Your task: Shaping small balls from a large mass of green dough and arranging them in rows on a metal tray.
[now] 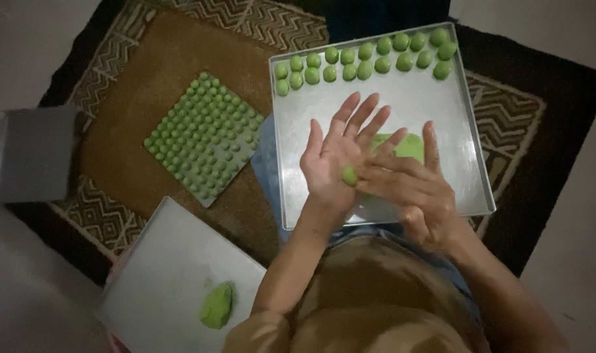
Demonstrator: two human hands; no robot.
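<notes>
On the metal tray [461, 131] resting on the person's lap, two rows of green balls [363, 59] already line the far edge, and the rest of that tray lies bare apart from a flat piece of green dough [409, 147] partly hidden behind the hands. A second tray [206, 137], set on the brown rug [147, 78] to the left, is packed with small green balls in close rows, so a good share of the shaping looks done. More remains: a lump of dough [217, 304] sits on a third tray [160, 261] near the left knee, and a folded grey sheet [30, 153] lies farther left.

The left hand [334, 163] is held flat, palm up, fingers [360, 114] stretched out and slightly spread, not gripping. The right hand [409, 186] lies across it, fingers extended too. A small dough ball [349, 175] is pressed between the two palms, just showing at the edge where they meet.
</notes>
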